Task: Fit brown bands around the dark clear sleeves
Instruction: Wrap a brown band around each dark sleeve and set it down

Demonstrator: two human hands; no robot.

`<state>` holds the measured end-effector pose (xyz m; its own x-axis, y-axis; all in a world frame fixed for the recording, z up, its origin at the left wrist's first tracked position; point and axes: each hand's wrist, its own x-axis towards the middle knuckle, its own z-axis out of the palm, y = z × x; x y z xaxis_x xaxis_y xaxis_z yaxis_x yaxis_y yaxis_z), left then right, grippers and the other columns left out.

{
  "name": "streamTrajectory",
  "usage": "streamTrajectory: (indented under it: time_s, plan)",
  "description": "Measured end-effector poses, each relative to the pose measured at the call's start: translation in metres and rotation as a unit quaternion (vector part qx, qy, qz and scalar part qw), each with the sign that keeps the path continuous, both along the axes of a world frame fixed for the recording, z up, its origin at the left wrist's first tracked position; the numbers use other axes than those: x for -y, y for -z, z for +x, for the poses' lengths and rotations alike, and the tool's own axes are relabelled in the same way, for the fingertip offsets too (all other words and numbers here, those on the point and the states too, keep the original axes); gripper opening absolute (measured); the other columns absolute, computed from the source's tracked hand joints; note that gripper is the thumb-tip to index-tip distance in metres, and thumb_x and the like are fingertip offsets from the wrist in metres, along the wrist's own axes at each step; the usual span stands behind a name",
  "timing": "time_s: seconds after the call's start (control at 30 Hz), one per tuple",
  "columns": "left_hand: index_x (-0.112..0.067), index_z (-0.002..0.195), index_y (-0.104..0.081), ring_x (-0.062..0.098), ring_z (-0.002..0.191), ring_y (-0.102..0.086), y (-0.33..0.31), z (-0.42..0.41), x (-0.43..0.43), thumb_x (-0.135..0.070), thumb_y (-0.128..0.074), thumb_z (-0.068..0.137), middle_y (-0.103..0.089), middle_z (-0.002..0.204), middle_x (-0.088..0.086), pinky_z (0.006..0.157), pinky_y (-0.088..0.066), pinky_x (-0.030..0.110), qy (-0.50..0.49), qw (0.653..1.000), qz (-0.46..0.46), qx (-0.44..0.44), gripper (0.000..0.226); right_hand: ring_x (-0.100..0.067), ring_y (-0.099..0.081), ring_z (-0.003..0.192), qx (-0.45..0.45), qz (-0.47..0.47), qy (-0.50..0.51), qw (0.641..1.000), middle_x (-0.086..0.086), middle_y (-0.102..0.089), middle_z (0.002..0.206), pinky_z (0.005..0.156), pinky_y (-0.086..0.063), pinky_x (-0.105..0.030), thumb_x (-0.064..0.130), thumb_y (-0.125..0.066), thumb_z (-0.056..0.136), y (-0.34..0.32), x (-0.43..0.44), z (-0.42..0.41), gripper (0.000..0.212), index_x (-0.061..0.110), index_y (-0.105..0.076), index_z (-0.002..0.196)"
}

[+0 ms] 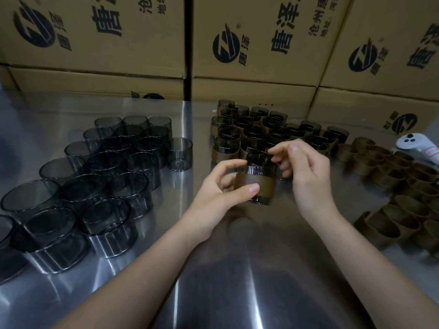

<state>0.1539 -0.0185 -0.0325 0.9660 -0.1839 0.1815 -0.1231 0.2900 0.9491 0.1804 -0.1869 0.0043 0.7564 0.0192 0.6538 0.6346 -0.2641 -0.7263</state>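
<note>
Above the table (213, 269), the left hand (221, 186) is gripping a sleeve (259, 167) across its band (256, 184) while the right hand (306, 176) is curling its fingers at the rim, hold unclear; the sleeve is looking light, stiff and slick, likely best held at the band.

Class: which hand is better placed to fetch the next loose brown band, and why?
Probably right. The loose brown bands lie to the right, nearest the right hand; the left hand grips the banded sleeve.
</note>
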Motion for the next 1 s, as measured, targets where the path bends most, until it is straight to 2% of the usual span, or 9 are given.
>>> streamTrajectory:
  time_s: [0.17,0.27,0.4,0.5,0.6,0.67,0.8,0.87,1.0]
  plan:
    - [-0.021,0.136,-0.053,0.041,0.117,-0.062,-0.002,-0.002,-0.003,-0.015,-0.068,0.082,-0.066,0.123,0.023,0.105,-0.045,0.059,0.02,1.0,-0.019,0.0,0.057,-0.005,-0.059,0.078,-0.026,-0.154,-0.066,0.985,0.016,-0.062,0.082,0.066,-0.042,-0.018,0.042,-0.041,0.091,-0.004,0.006,0.002,0.039,0.017,-0.071,0.091]
    - [-0.019,0.137,-0.053,0.039,0.12,-0.06,-0.002,-0.004,-0.003,-0.017,-0.064,0.086,-0.06,0.129,0.024,0.103,-0.046,0.061,0.036,0.999,-0.027,-0.001,0.051,-0.004,-0.058,0.076,-0.046,-0.189,-0.092,0.977,0.013,-0.062,0.082,0.066,-0.045,-0.019,0.048,-0.048,0.087,0.001,-0.002,-0.001,0.024,0.029,-0.063,0.088]
    - [-0.02,0.119,-0.053,0.03,0.111,-0.062,-0.002,-0.005,0.003,-0.035,-0.053,0.092,-0.06,0.118,0.016,0.094,-0.054,0.051,0.051,0.998,-0.039,-0.026,0.031,-0.009,-0.058,0.072,-0.036,-0.224,-0.063,0.972,0.009,-0.059,0.078,0.061,-0.047,-0.029,0.057,-0.06,0.078,0.006,-0.009,-0.003,0.03,0.027,-0.055,0.082]
    - [-0.023,0.111,-0.049,0.029,0.11,-0.06,0.001,-0.005,0.009,-0.052,-0.04,0.094,-0.058,0.113,0.013,0.094,-0.051,0.054,0.032,0.999,0.017,-0.019,0.035,-0.009,-0.054,0.066,-0.032,-0.225,-0.048,0.973,0.007,-0.056,0.071,0.057,-0.044,-0.029,0.058,-0.063,0.074,0.009,-0.013,-0.006,0.036,0.025,-0.051,0.075]
    - [-0.021,0.104,-0.049,0.017,0.092,-0.064,0.001,-0.007,0.011,-0.062,-0.034,0.093,-0.059,0.1,0.005,0.075,-0.057,0.037,0.002,0.999,0.05,0.004,0.045,-0.007,-0.051,0.062,-0.044,-0.212,-0.049,0.975,0.008,-0.052,0.066,0.057,-0.043,-0.031,0.058,-0.062,0.074,0.011,-0.019,-0.008,0.039,0.022,-0.049,0.072]
    - [-0.018,0.103,-0.049,0.016,0.09,-0.062,0.0,-0.008,0.014,-0.062,-0.032,0.093,-0.058,0.096,0.005,0.071,-0.053,0.033,-0.026,0.998,0.063,0.016,0.048,-0.008,-0.052,0.062,-0.052,-0.21,-0.047,0.975,0.008,-0.051,0.064,0.058,-0.045,-0.036,0.059,-0.059,0.076,0.012,-0.023,-0.01,0.042,0.018,-0.05,0.071]
    - [0.001,0.112,-0.047,0.026,0.096,-0.055,-0.006,-0.012,0.017,-0.051,-0.03,0.102,-0.055,0.103,0.027,0.091,-0.047,0.061,-0.069,0.993,0.077,0.049,0.057,-0.009,-0.046,0.055,-0.024,-0.2,-0.029,0.979,0.004,-0.047,0.057,0.054,-0.04,-0.032,0.057,-0.055,0.078,0.013,-0.027,-0.014,0.053,0.007,-0.05,0.065]
    - [0.007,0.115,-0.047,0.027,0.095,-0.055,-0.009,-0.014,0.016,-0.045,-0.028,0.105,-0.054,0.107,0.032,0.099,-0.044,0.06,-0.08,0.991,0.084,0.064,0.057,-0.01,-0.044,0.053,-0.006,-0.195,-0.021,0.981,0.002,-0.045,0.055,0.052,-0.036,-0.029,0.055,-0.055,0.078,0.013,-0.028,-0.015,0.054,0.004,-0.048,0.062]
    - [0.009,0.115,-0.048,0.035,0.096,-0.056,-0.012,-0.014,0.014,-0.039,-0.026,0.106,-0.052,0.106,0.033,0.097,-0.044,0.059,-0.09,0.988,0.098,0.079,0.054,-0.01,-0.042,0.053,0.014,-0.192,-0.021,0.981,0.002,-0.043,0.054,0.051,-0.032,-0.022,0.052,-0.056,0.079,0.013,-0.029,-0.016,0.054,0.003,-0.048,0.061]
